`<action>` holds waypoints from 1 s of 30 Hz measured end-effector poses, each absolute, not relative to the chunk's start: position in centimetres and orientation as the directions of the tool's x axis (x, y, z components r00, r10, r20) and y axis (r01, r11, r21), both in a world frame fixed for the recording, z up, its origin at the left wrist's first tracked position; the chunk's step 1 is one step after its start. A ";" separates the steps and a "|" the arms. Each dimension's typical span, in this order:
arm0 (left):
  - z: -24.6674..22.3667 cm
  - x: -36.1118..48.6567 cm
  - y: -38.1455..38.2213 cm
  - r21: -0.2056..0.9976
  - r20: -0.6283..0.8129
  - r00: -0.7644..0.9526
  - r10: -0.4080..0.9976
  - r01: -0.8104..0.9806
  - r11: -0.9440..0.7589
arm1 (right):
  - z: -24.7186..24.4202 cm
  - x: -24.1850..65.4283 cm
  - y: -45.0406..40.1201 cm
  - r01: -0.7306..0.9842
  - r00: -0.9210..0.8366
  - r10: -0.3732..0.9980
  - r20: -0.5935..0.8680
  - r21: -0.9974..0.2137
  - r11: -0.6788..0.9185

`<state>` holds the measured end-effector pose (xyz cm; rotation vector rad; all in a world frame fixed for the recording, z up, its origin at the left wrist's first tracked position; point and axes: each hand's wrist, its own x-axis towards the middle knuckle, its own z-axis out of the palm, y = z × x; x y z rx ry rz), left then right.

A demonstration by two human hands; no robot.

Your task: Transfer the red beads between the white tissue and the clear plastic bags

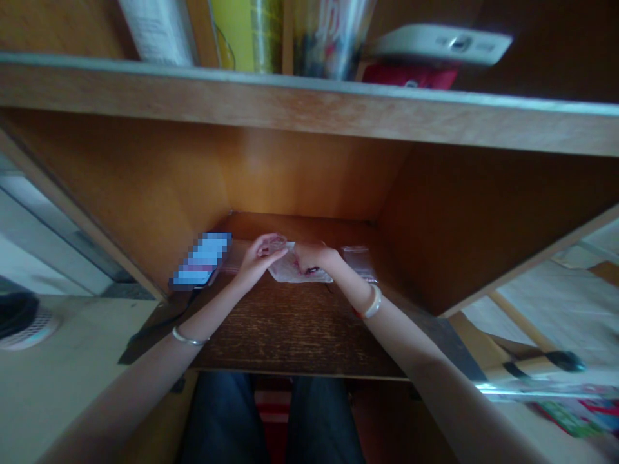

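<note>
Left hand: my left hand (254, 259) is at the upper left edge of the white bag (285, 272); its fingers are curled, with a clear piece (276, 243) at the fingertips; blur hides the contact, so I cannot tell whether this grip is closed on it.
Right hand: my right hand (313, 256) is turned palm-down over the right part of the white bag; its fingers point down and inward, at a small dark red item (311, 269); I cannot tell whether the grip is clamped or only touching.
White bag: lies flat at mid-frame on the bench (290, 335); long axis runs left to right, across my two forearms; the right hand is nearer, being over it, while the left is at its edge.
Clear packet: the clear packet (358, 261) lies just right of my right hand, beyond the wrist; apart from the white bag.
Phone: the phone (200, 261) lies left of my left hand, screen lit; a dark cable (171, 319) runs from it toward the bench's left edge.
Clearance: the shelf (290, 106) spans the upper frame above both hands; side panels flank the bench; the front is open to my forearms.
</note>
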<state>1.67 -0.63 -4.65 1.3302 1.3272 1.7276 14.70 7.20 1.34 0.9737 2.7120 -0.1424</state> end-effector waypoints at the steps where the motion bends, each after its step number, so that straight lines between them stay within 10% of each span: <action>1: -4.6 1.7 -0.7 0.933 0.359 -0.331 0.873 0.126 -0.337 | 1.3 14.7 7.2 0.634 -0.746 0.609 -0.269 -0.006 0.773; 10: -4.8 1.5 -0.6 0.922 0.380 -0.312 0.871 0.207 -0.328 | 2.9 15.4 7.8 0.624 -0.777 0.602 -0.182 -0.098 0.775; 21: -4.8 2.0 -1.1 0.868 0.454 -0.270 0.849 0.348 -0.353 | 6.8 17.3 7.0 0.469 -0.741 0.638 0.210 -0.518 0.715; 30: -5.6 1.4 -0.4 0.865 0.488 -0.325 0.810 0.305 -0.399 | 5.8 16.4 6.0 0.373 -0.843 0.514 0.159 -0.515 0.772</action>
